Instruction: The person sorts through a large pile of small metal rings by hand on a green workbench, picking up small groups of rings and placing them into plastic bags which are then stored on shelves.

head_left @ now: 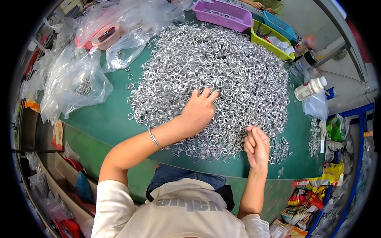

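A broad heap of small silver metal rings [242, 75] covers the middle of the green table [99, 119]. My left hand [199, 111] reaches onto the heap from the left, palm down, its fingers apart and their tips among the rings. A metal bangle [154, 138] circles that wrist. At the heap's near right edge, my right hand [257, 146] is raised with curled fingers, thumb and forefinger close together. Whatever lies in that pinch is too small to make out. Some loose rings [280, 151] are scattered beside it.
Clear plastic bags [75, 87] and a pink container [106, 36] crowd the left. Purple [224, 16], yellow-green [272, 41] and blue [279, 24] baskets line the far side. A white bottle [310, 89] lies right. Another person's hands [262, 6] show at the back.
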